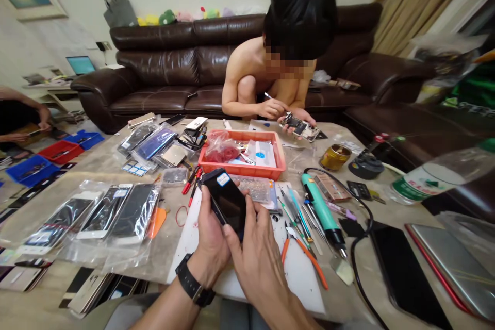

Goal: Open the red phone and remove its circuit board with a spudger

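A black smartphone [229, 205] with a small white-and-blue label near its top is held between both hands, screen facing me. My left hand [212, 232] wraps its left side and underside; a black watch is on that wrist. My right hand [255, 242] grips the phone's right edge, its thumb at the lower part. Beneath the hands lies a white work mat [301, 281]. Right of them are orange-handled cutters [305, 255], tweezers and thin screwdrivers, and a teal electric screwdriver [320, 205].
Beyond the phone stands a red plastic tray [240, 167]. Bagged phones [131, 211] cover the left. A gold tin [334, 157], a plastic bottle [433, 178] and a black cable [359, 252] are at right. Across the table, another person holds an opened phone [301, 128].
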`<state>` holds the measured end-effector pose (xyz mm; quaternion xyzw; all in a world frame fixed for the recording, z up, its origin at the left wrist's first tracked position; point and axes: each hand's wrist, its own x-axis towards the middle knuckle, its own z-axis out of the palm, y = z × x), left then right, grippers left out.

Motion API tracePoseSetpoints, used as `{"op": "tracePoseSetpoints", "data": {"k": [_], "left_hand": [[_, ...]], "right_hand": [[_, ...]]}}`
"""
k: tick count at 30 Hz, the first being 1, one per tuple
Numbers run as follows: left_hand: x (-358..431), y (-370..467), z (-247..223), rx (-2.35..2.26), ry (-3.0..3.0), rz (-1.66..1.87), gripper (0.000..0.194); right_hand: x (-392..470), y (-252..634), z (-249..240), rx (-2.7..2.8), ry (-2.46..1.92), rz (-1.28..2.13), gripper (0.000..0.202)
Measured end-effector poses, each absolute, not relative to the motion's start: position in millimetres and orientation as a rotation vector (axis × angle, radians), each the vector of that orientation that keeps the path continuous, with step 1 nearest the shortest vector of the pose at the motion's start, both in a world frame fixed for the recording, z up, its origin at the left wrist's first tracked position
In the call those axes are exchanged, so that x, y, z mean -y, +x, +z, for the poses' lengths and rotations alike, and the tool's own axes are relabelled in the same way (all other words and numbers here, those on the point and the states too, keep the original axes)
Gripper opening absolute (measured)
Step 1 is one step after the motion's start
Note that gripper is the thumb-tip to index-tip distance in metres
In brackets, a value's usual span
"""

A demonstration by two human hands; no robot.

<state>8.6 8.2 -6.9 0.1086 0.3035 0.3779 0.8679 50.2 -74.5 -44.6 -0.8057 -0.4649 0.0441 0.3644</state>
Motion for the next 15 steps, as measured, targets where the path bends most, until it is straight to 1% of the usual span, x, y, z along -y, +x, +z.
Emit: {"op": "tracePoseSetpoints", "data": {"k": [7,11,15], "left_hand": [[-12.4,4.6,-8.7,-0.572,0.214,0.774,0.062],[-15.1,2.1,-8.8,-0.53,0.234,0.754,0.063],[-15.9,0.5,-8.5,-0.586,0.228,0.752,0.065]], "right_hand": [[75.3,50.6,-44.2,1.23,-2.032,0.142,0.068],[74.7,52.3,-41.8,1.239,-2.026,0.178,0.069],[73.5,57.0,-35.1,1.234,-2.107,0.237,0.074]]}}
